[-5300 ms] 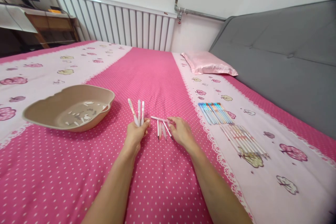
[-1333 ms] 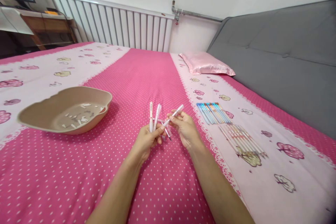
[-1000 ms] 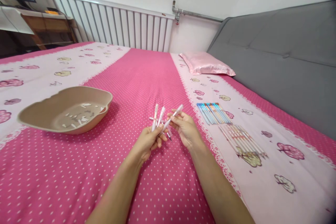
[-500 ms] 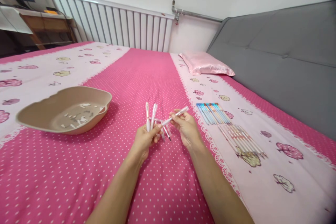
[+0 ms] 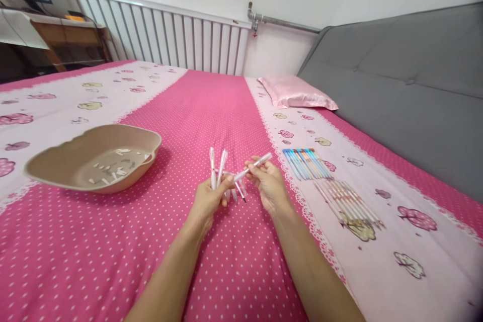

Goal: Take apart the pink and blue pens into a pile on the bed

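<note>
Two upright pens (image 5: 213, 167): standing side by side in the left hand (image 5: 211, 201), whose fingers are clasping their lower parts; the tops are spreading slightly apart.
Slanted pen (image 5: 241, 175): crossing between the hands above the middle of the bed (image 5: 222, 105); the right hand (image 5: 270, 187) is pinching it between thumb and fingers, and its lower end is reaching the left thumb. Whether the left fingers are also gripping that end is not showing clearly.
Loose pens (image 5: 242, 193): lying on the bed beneath the hands, partly hidden; one is pointing a dark tip toward the near edge.
Step in hand: the person is seemingly working the slanted pen at its lower end; joining or parting cannot be told.
Next move: probably calling for a steady left grip and an in-line motion from the right fingers, without loosening the upright pair.
Headboard (image 5: 407, 60) edge: the blue-capped row (image 5: 306, 164) and, closer to the near edge, the pale row (image 5: 349, 201) are lying toward it.
Tray (image 5: 94, 136): resting well away from the headboard, holding small white pieces (image 5: 114, 175).
</note>
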`<state>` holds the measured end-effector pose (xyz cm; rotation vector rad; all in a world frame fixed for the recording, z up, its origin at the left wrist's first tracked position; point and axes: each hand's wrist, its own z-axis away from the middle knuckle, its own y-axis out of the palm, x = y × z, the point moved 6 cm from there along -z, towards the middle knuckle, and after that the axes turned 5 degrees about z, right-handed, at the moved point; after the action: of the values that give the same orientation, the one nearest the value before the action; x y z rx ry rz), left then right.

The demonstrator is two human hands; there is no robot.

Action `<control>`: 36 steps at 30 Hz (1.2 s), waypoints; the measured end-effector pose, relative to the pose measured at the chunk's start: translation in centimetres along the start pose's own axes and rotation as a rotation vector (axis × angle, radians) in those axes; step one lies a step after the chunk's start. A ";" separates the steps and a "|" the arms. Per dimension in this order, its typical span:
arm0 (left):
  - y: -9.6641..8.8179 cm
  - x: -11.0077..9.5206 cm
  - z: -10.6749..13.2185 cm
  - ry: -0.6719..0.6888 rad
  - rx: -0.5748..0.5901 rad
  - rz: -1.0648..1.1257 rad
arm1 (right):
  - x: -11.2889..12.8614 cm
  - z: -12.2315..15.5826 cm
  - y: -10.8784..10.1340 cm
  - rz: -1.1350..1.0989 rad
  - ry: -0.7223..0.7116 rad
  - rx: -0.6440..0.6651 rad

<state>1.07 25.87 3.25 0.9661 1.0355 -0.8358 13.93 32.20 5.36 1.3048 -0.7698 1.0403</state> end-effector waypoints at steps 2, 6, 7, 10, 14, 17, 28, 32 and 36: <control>0.2 -0.3 0.0 0.037 0.034 0.022 | 0.0 0.0 0.0 -0.006 -0.003 -0.010; 0.1 -0.4 -0.1 0.075 0.041 0.056 | 0.0 0.0 0.0 -0.010 0.000 -0.008; 0.0 -0.2 -0.1 0.075 0.036 0.059 | 0.0 0.0 0.0 -0.011 0.000 -0.007; -0.1 0.2 -0.3 0.046 0.025 0.054 | 0.2 -0.2 -0.3 -0.031 -0.027 -0.016; -0.1 0.3 -0.4 0.036 0.023 0.043 | 0.8 -0.4 -1.0 -0.081 -0.046 -0.052; 0.0 0.3 -0.3 0.033 0.047 0.038 | 1.5 -0.7 -2.1 -0.170 -0.067 -0.114; -0.1 0.5 -0.3 -0.001 0.022 0.052 | 0.0 -0.3 -0.3 -0.070 0.181 0.146; -0.1 0.4 -0.2 -0.030 0.017 0.050 | -0.9 0.1 0.6 0.054 0.139 0.146; -0.3 0.3 -0.3 0.001 0.018 0.054 | -0.1 -0.9 -1.2 -0.010 0.059 -0.013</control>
<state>0.82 26.05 2.84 1.0052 0.9997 -0.8012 14.93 33.09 4.71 1.2607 -0.7236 1.0597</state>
